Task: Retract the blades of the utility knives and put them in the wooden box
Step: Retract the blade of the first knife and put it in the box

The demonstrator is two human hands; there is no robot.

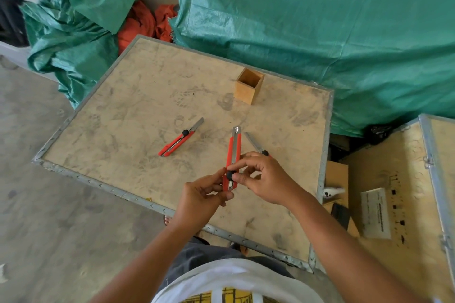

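I hold a red utility knife [233, 152] upright over the plywood crate top [138, 106]. My left hand [205, 200] grips its lower end. My right hand [261, 178] pinches its black slider knob, and only a short blade tip shows at the top. A second red knife [178, 141] lies to the left with its blade out. The blade of a third knife [256, 144] sticks out from behind my right hand, the handle mostly hidden. The open wooden box [248, 88] stands at the far side of the top.
Green tarpaulin [332, 39] covers things behind and to the left of the crate. Orange cloth [140, 24] lies between the tarps. Another wooden crate [403, 192] with a white label stands to the right, with a gap holding small cardboard boxes [336, 177]. Concrete floor lies left.
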